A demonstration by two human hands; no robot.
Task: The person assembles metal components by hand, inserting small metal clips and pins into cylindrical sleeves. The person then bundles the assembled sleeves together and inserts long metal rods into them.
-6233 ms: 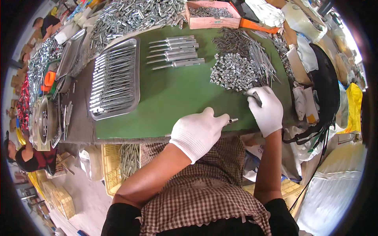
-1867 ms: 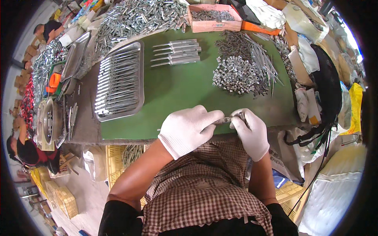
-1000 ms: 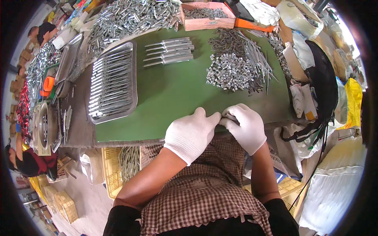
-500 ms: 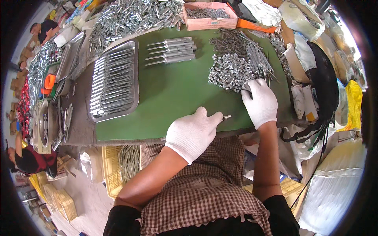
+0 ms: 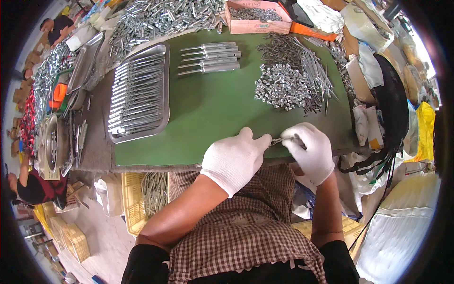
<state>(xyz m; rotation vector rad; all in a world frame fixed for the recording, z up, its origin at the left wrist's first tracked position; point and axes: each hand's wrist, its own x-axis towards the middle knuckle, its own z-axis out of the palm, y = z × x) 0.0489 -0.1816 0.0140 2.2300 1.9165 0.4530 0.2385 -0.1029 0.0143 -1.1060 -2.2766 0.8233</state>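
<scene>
green mat (image 5: 213, 113) covers the cluttered workbench; both gloved hands (image 5: 235, 159) (image 5: 309, 150) pinch one small metal rod (image 5: 277, 140).

A green-topped table (image 5: 213, 113) fills the frame's centre. A metal tray (image 5: 139, 92) of rods is laid at its left, four metal handles (image 5: 210, 59) at upper centre, and a pile of small metal pieces (image 5: 281, 87) with thin rods (image 5: 314, 68) at upper right.

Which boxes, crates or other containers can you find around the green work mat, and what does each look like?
Cardboard box: far edge of the mat, shallow, pinkish-brown, holding small metal parts.
Metal tray: left part of the mat, rectangular, silvery, filled with rows of slim metal tools.
Yellow crate: below the table's near edge, slatted plastic, holding metal rods.
</scene>
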